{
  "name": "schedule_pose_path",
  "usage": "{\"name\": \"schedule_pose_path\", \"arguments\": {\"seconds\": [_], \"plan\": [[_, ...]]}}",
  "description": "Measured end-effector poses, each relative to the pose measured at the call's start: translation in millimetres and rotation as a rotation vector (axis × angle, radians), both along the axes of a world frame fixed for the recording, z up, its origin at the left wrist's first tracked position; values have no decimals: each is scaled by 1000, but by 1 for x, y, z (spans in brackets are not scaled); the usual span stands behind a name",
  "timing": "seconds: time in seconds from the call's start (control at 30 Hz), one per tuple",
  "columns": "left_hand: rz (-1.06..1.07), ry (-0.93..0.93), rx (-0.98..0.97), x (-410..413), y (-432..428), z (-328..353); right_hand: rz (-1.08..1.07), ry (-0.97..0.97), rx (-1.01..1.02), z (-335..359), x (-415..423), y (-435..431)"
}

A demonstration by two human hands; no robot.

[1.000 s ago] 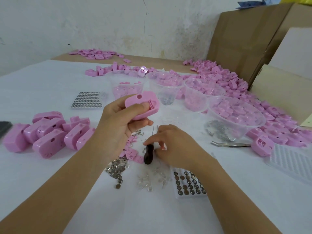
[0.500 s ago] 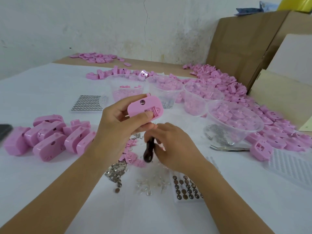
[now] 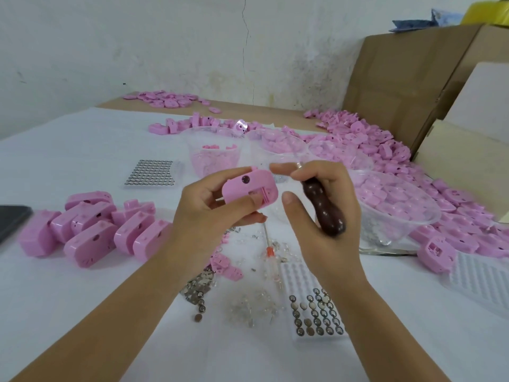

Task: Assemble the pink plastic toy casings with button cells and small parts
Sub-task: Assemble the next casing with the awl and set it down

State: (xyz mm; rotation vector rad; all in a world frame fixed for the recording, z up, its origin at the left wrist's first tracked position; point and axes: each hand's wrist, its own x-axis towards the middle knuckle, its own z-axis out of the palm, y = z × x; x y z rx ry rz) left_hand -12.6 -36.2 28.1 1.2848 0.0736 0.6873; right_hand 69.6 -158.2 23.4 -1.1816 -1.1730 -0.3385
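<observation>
My left hand [image 3: 205, 213] grips a pink toy casing [image 3: 248, 187] in the air above the table, thumb on its lower edge. Beside it my right hand [image 3: 325, 213] holds a screwdriver with a dark brown handle [image 3: 323, 209], lifted off the table; its shaft runs up past my fingers. A white tray of button cells [image 3: 316, 315] lies near the front. Loose button cells [image 3: 198, 290] and small clear parts [image 3: 250, 307] are scattered below my hands. A second small orange-tipped screwdriver [image 3: 271, 253] lies on the table.
Several assembled pink casings [image 3: 91, 227] are piled at left. Clear plastic bowls [image 3: 394, 210] of pink parts stand behind my hands, with a long heap of pink parts [image 3: 385, 150] at right. Another cell tray [image 3: 151, 173], cardboard boxes [image 3: 407, 78] and a dark phone [image 3: 11, 216] are around.
My right hand has picked the brown-handled screwdriver up off the table and raised it beside the casing. My left hand has kept the casing, turning it slightly.
</observation>
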Motion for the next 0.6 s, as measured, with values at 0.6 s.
{"name": "schedule_pose_path", "arguments": {"seconds": [0.6], "plan": [[-94, 48, 44, -1, 2, 2, -27, 28, -61, 6, -12, -1]]}}
